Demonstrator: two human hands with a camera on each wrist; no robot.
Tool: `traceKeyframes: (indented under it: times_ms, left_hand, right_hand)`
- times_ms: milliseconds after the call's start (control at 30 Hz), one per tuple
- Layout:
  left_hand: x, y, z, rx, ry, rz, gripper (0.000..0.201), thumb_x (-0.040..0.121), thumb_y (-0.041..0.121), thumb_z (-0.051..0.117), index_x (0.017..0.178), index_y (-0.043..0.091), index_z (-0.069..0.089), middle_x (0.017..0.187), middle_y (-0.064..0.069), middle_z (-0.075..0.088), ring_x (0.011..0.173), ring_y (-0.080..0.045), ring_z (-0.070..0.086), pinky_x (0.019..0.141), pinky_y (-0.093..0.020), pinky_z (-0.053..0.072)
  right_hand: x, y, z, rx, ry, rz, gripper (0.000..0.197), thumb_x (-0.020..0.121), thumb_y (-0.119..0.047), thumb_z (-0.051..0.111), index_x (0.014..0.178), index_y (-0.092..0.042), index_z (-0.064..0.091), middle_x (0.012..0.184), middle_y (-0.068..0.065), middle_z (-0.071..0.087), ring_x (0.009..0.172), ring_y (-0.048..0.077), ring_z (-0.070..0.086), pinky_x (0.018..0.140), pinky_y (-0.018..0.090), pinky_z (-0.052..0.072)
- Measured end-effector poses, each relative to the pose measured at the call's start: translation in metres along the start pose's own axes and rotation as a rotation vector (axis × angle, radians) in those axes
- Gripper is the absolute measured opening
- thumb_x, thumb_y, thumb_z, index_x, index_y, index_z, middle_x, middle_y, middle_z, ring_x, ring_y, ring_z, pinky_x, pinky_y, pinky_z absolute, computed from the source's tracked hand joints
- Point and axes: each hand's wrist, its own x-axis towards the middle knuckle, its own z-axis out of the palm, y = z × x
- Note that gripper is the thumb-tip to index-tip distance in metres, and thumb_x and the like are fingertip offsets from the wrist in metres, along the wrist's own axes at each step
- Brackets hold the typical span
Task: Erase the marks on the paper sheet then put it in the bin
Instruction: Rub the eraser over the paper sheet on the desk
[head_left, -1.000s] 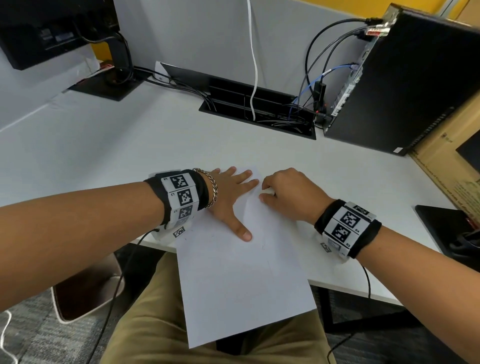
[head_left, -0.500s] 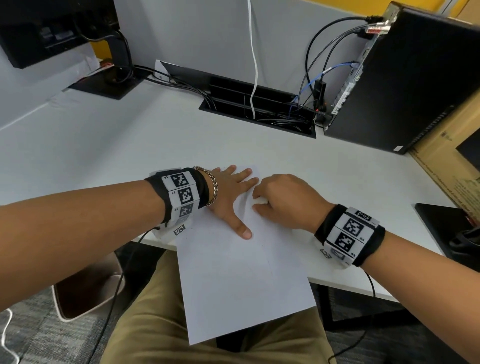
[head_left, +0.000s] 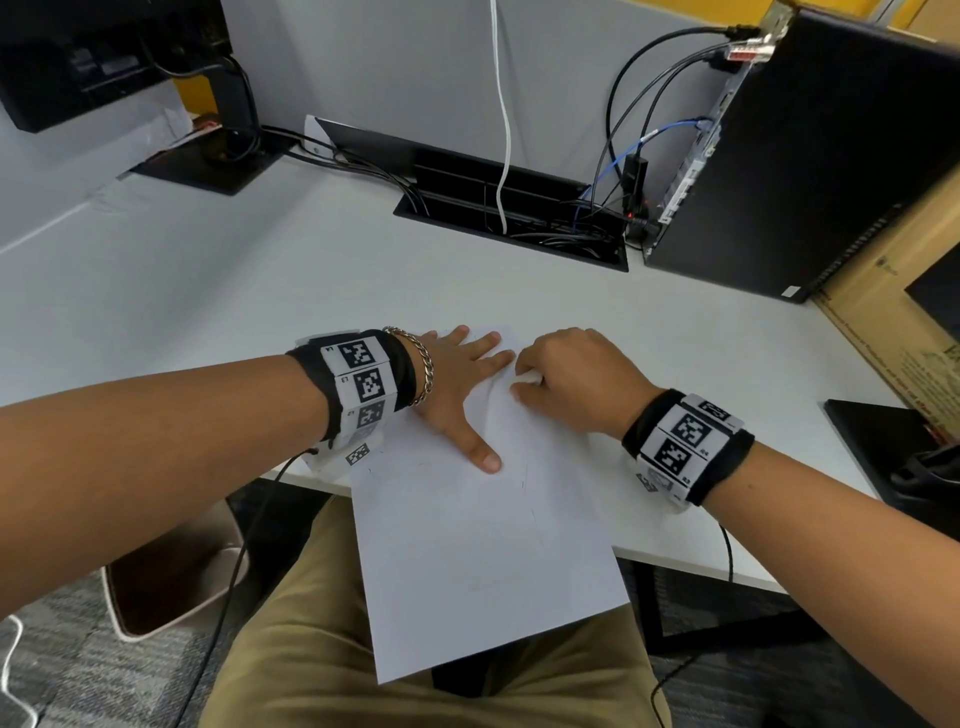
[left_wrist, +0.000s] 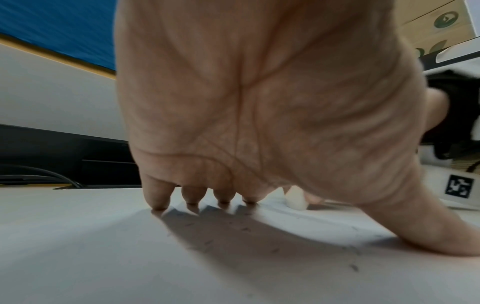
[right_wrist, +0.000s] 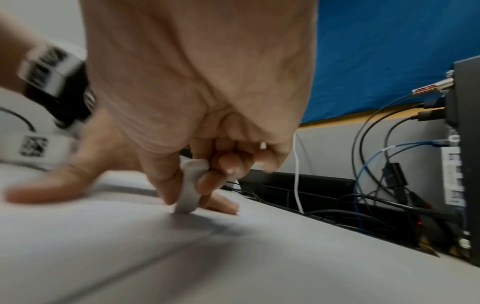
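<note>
**deskjockey:** Shifted a bit since half a sec ago: right hand (head_left: 576, 382) now nearer top right of paper sheet (head_left: 483, 530), eraser (right_wrist: 188, 187) peeking out white at the fingertips. Left hand (head_left: 457, 389) same spot, no change.

**rubouts:** Grip status?

**deskjockey:** Right: thumb + curled fingers pinching the eraser, bottom edge pressed on the sheet. Wrist view blurry, so prob mid-rub. Left: flat and spread, fingertips (left_wrist: 158, 203) and thumb pinning the sheet down, holding nothing.

**rubouts:** And where's the sheet sitting?

**deskjockey:** Top half on the white desk (head_left: 260, 291), bottom half hanging off the edge over the lap. Slight buckle between the two hands.

**rubouts:** Progress tho?

**deskjockey:** Partway thru erasing imo. Faint thin pencil lines (head_left: 524, 475) left mid-sheet, just below the thumb, plus more lower down. Dark crumbs (left_wrist: 354, 267) scattered near the left palm, looks like rubbings, so some erasing prob done already. Can't tell what's under the hands.

**rubouts:** So what's left?

**deskjockey:** Rest of the marks, then binning. No bin visible in any view, location unknown.
</note>
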Motion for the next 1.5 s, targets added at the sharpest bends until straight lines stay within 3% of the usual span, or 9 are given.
traceKeyframes:
  times_ms: [167, 367, 467, 567, 800, 1033, 1233, 1367, 1500]
  left_hand:
    - [-0.002, 0.000, -0.001, 0.003, 0.005, 0.006, 0.149, 0.054, 0.103, 0.060, 0.162, 0.040, -0.021, 0.171, 0.011, -0.027, 0.159, -0.028, -0.021, 0.129, -0.056, -0.003]
    - [-0.002, -0.002, -0.004, 0.028, 0.016, 0.066, 0.151, 0.057, 0.103, 0.059, 0.162, 0.035, -0.024, 0.171, 0.010, -0.025, 0.159, -0.027, -0.021, 0.129, -0.055, -0.005]
    - [-0.001, -0.005, -0.009, 0.091, 0.070, 0.120, 0.155, 0.054, 0.105, 0.057, 0.163, 0.029, -0.024, 0.172, 0.010, -0.022, 0.159, -0.026, -0.022, 0.129, -0.053, -0.008]
    - [-0.003, -0.005, -0.016, 0.156, 0.108, 0.111, 0.153, 0.058, 0.103, 0.058, 0.164, 0.025, -0.020, 0.172, 0.006, -0.025, 0.158, -0.026, -0.023, 0.129, -0.052, -0.009]
    - [-0.014, 0.007, -0.003, 0.058, -0.030, 0.082, 0.142, 0.066, 0.098, 0.058, 0.163, 0.032, -0.021, 0.170, 0.006, -0.029, 0.159, -0.024, -0.020, 0.130, -0.053, -0.003]
    - [-0.012, 0.008, -0.003, 0.021, -0.013, 0.081, 0.146, 0.062, 0.097, 0.064, 0.163, 0.036, -0.021, 0.172, 0.005, -0.026, 0.160, -0.026, -0.018, 0.129, -0.055, -0.001]
    - [-0.010, 0.008, -0.001, 0.011, -0.011, 0.064, 0.148, 0.059, 0.098, 0.065, 0.164, 0.036, -0.019, 0.171, 0.007, -0.026, 0.160, -0.025, -0.019, 0.130, -0.056, 0.001]
    - [-0.010, 0.007, -0.001, -0.002, -0.009, 0.063, 0.149, 0.056, 0.100, 0.065, 0.164, 0.039, -0.018, 0.172, 0.006, -0.023, 0.160, -0.026, -0.018, 0.129, -0.059, 0.002]
    - [-0.010, 0.008, -0.003, 0.004, -0.016, 0.060, 0.148, 0.057, 0.099, 0.066, 0.164, 0.040, -0.017, 0.172, 0.006, -0.023, 0.160, -0.027, -0.017, 0.129, -0.060, 0.003]
  right_hand:
    - [-0.010, -0.009, 0.003, 0.024, -0.047, -0.078, 0.031, 0.095, -0.046, 0.059, 0.116, -0.026, 0.070, 0.105, -0.008, 0.069, 0.098, 0.017, 0.062, 0.077, 0.029, 0.033]
    - [-0.027, 0.012, -0.010, 0.142, -0.010, 0.019, 0.029, 0.092, -0.046, 0.063, 0.114, -0.030, 0.072, 0.105, -0.011, 0.071, 0.097, 0.014, 0.063, 0.082, 0.034, 0.052]
    - [-0.048, 0.007, 0.000, 0.165, -0.090, -0.014, 0.026, 0.091, -0.046, 0.064, 0.112, -0.034, 0.072, 0.102, -0.015, 0.070, 0.089, 0.008, 0.061, 0.076, 0.027, 0.050]
    - [-0.058, 0.007, 0.008, 0.165, -0.062, 0.000, 0.027, 0.092, -0.049, 0.062, 0.112, -0.033, 0.072, 0.101, -0.013, 0.070, 0.086, 0.008, 0.062, 0.077, 0.030, 0.052]
    - [-0.051, 0.010, 0.006, 0.205, -0.067, 0.021, 0.030, 0.092, -0.050, 0.063, 0.115, -0.032, 0.072, 0.103, -0.013, 0.071, 0.090, 0.009, 0.062, 0.081, 0.033, 0.054]
    - [-0.015, 0.009, 0.008, 0.163, -0.008, 0.043, 0.030, 0.092, -0.047, 0.062, 0.115, -0.030, 0.071, 0.103, -0.008, 0.071, 0.096, 0.016, 0.063, 0.075, 0.030, 0.048]
    - [-0.023, 0.006, 0.004, 0.121, -0.088, -0.091, 0.031, 0.093, -0.046, 0.063, 0.119, -0.030, 0.070, 0.097, -0.017, 0.060, 0.084, 0.007, 0.052, 0.072, 0.027, 0.040]
    - [-0.012, 0.013, -0.001, 0.067, -0.029, -0.043, 0.032, 0.092, -0.044, 0.060, 0.118, -0.030, 0.071, 0.108, -0.010, 0.069, 0.099, 0.017, 0.063, 0.079, 0.032, 0.048]
    - [-0.023, 0.004, 0.002, 0.042, -0.057, -0.127, 0.029, 0.093, -0.041, 0.061, 0.116, -0.026, 0.071, 0.098, -0.011, 0.063, 0.094, 0.017, 0.062, 0.074, 0.030, 0.041]
